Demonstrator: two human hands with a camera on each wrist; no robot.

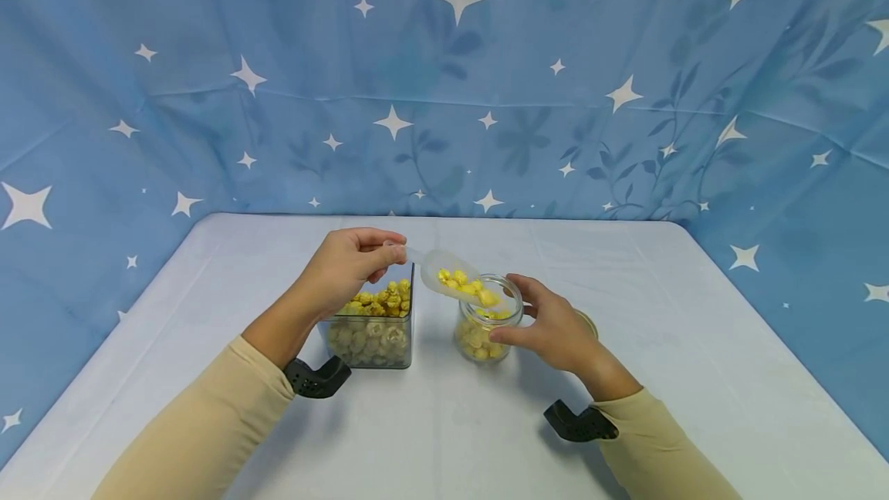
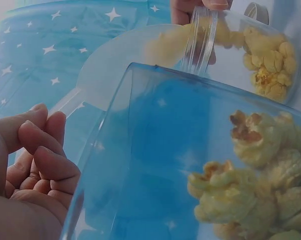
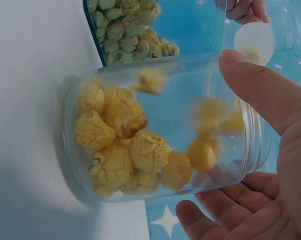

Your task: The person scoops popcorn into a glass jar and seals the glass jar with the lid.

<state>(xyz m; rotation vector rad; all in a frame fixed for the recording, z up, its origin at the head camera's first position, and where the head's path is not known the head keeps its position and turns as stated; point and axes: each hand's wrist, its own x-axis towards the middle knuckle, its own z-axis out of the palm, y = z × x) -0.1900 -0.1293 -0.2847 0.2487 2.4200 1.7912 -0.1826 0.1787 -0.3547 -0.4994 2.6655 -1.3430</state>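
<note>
My left hand [image 1: 350,268] pinches the handle of a translucent white scoop [image 1: 436,262] between thumb and fingers. The scoop tilts down to the right, its tip over the mouth of a clear glass jar [image 1: 464,334]. Yellow popcorn [image 1: 457,281] lies along the scoop. With thumb on the near side and fingers on the far side, my right hand [image 1: 552,322] holds the jar near its top. Popcorn [image 3: 113,167] covers the jar's bottom, and blurred pieces [image 3: 210,112] show inside near its mouth in the right wrist view.
Below my left hand stands a clear square container [image 1: 411,338] with a dark rim, holding much popcorn [image 1: 378,303]. A round lid [image 1: 589,324] lies behind my right hand, partly hidden. A white cloth covers the table [image 1: 444,438]; a blue star-patterned curtain [image 1: 430,83] hangs behind.
</note>
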